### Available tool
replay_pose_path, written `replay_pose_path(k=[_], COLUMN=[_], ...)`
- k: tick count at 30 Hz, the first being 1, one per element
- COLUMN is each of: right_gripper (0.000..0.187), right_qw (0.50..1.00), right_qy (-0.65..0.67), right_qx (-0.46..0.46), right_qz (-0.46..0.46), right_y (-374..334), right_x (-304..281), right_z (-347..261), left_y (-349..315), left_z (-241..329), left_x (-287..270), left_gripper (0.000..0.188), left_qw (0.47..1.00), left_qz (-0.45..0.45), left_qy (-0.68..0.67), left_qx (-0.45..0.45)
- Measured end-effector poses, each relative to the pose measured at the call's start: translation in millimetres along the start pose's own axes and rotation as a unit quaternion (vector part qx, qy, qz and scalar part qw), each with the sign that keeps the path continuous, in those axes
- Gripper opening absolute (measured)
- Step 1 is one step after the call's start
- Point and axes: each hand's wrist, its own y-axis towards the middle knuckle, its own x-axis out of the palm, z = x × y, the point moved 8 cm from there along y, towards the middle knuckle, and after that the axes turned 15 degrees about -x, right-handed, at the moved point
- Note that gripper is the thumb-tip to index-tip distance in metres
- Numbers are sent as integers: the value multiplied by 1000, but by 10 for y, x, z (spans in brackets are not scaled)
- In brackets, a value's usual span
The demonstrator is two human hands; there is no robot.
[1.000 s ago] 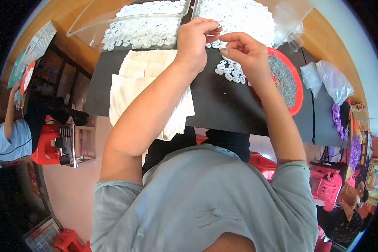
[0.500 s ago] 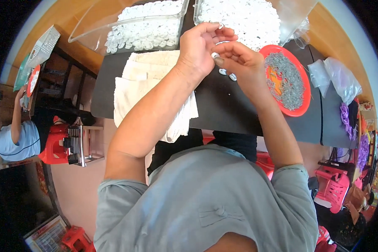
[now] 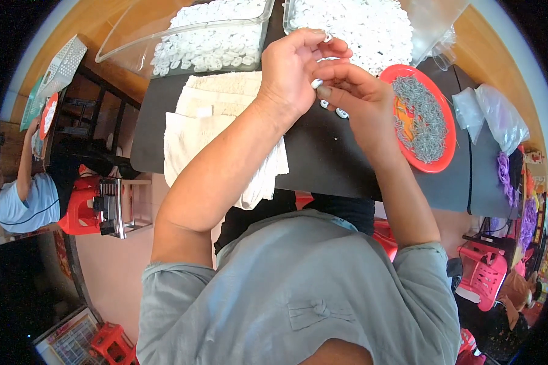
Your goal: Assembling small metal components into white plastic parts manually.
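My left hand (image 3: pixel 289 68) is raised over the dark table, pinching a small white plastic piece (image 3: pixel 328 38) with a dark hole between thumb and forefinger. Close beside it, my right hand (image 3: pixel 365 94) grips another small oval white piece (image 3: pixel 316 83) at the thumb and fingertips. Two more of these pieces, one near (image 3: pixel 324 103) and one farther right (image 3: pixel 342 114), appear just below the fingers. To the right of my right hand lies a red oval tray (image 3: pixel 449 143) of thin grey nail-like pieces (image 3: pixel 429 115). My right fingertips are partly hidden behind the thumb.
Two clear bins, left (image 3: pixel 210 45) and right (image 3: pixel 353 30), hold heaps of white pieces at the back. A folded cream towel (image 3: pixel 216 103) lies under my left forearm. Plastic bags (image 3: pixel 496 115) are on the right. Another person (image 3: pixel 27 201) sits far left.
Both hands stay close together with the white pieces in them, and the whole scene shifts slightly. My right fingers have turned a little; otherwise little differs.
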Motion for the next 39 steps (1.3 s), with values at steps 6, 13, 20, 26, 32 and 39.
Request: replay_pose_path(k=[6, 13, 20, 26, 32, 39], right_gripper=[18, 16, 16, 18, 16, 11], right_qw=[997, 993, 962, 910, 996, 998], right_qy=[-58, -82, -217, -312, -92, -54], right_qx=[-50, -75, -156, -247, -19, 6], right_qz=[-7, -29, -47, -116, -6, 12], right_y=[-28, -21, -27, 11, 7, -73], right_x=[-6, 39, 66, 152, -10, -47], right_z=[-46, -111, -349, -450, -83, 4], left_y=[11, 20, -37, 30, -43, -61], left_z=[-44, -115, -108, -233, -268, -243], left_x=[5, -47, -45, -152, -91, -74], left_gripper=[25, 16, 13, 16, 16, 17], left_qw=[999, 999, 997, 993, 990, 992], left_qz=[-16, 27, 71, 78, 91, 107], left_qy=[-26, -17, 12, -81, -100, -49], left_qx=[-15, -29, 26, -43, -51, -43])
